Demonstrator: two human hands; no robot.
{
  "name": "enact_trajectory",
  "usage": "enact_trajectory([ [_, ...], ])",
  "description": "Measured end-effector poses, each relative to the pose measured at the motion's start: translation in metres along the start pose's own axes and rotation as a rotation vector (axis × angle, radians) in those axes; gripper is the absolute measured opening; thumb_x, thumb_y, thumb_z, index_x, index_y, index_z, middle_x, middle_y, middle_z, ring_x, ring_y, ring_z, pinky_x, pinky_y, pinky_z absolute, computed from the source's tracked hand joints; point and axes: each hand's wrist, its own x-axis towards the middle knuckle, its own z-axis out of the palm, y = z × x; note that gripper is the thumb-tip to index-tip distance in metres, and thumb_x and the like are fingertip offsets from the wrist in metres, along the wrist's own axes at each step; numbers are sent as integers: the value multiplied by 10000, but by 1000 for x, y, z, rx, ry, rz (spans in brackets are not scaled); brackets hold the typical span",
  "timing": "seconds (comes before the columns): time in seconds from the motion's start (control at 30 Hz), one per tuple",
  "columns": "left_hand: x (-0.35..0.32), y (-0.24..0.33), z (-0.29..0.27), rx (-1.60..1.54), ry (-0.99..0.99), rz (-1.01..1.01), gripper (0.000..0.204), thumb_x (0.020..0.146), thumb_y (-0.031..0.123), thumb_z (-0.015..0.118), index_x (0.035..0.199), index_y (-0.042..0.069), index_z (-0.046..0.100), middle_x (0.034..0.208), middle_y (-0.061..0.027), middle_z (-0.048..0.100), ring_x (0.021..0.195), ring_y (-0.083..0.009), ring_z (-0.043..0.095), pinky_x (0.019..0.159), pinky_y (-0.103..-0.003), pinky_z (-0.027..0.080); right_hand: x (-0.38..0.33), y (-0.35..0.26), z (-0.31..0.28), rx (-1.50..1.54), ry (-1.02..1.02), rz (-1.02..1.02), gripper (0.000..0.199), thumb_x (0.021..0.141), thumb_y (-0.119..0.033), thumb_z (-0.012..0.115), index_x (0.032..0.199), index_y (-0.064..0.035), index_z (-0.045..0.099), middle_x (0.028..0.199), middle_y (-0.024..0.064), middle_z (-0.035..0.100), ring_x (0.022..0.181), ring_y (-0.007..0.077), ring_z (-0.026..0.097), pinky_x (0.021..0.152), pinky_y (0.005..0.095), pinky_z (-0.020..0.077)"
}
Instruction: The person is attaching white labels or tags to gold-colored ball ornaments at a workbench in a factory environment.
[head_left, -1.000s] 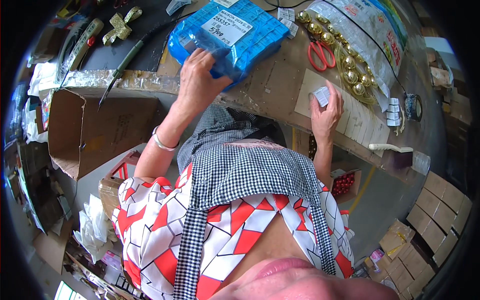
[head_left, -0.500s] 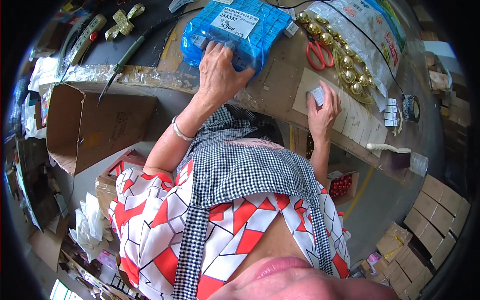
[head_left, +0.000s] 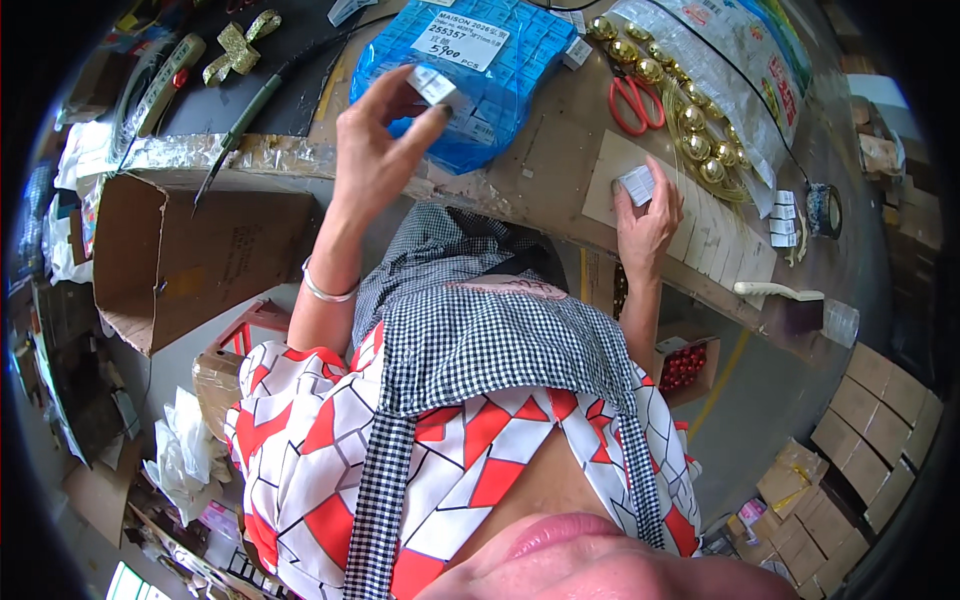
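- Pinching a small white packet (head_left: 432,84) between thumb and fingertips, the left hand (head_left: 385,150) holds it above the blue plastic bag (head_left: 470,100); that light grip could let it drop.
- Beyond those fingers, a white rectangular label (head_left: 460,42) tops the bag.
- Right hand (head_left: 645,215) fingers press another small white packet (head_left: 636,185) onto the cardboard sheet (head_left: 610,170); it might slide.

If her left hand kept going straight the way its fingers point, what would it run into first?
Most likely the blue plastic-wrapped pack on the workbench. The left hand, raised and pinching a small white piece, points up and away toward that pack. How high it is above the pack is hard to judge.
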Motion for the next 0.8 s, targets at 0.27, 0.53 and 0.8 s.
enact_trajectory([
  [0.27, 6, -6, -30, -971, -274, -286, 416, 956, 235, 448, 1229, -80, 454, 1187, -244, 556, 1062, -300, 594, 854, -316, 510, 0, 2, 0, -39, -13, -12, 498, 738, -123, 700, 1199, -64, 521, 1078, 135, 561, 1018, 324, 519, 907, 446, 362],
  [0.53, 4, -13, -29, -1051, -315, -279, 439, 972, 296, 441, 1201, -76, 485, 1201, -251, 549, 1061, -281, 596, 867, -314, 507, -2, 2, 0, -40, -22, -10, 503, 737, -131, 702, 1201, -64, 519, 1074, 132, 562, 1017, 325, 518, 906, 447, 361],
  [0.8, 1, -13, -22, -713, -234, -165, 399, 949, 183, 499, 1263, -57, 449, 1205, -203, 552, 1105, -307, 560, 919, -344, 470, 0, 0, 1, 20, 66, 20, 527, 726, -131, 711, 1210, -61, 515, 1043, 132, 573, 1006, 328, 521, 909, 449, 365],
])
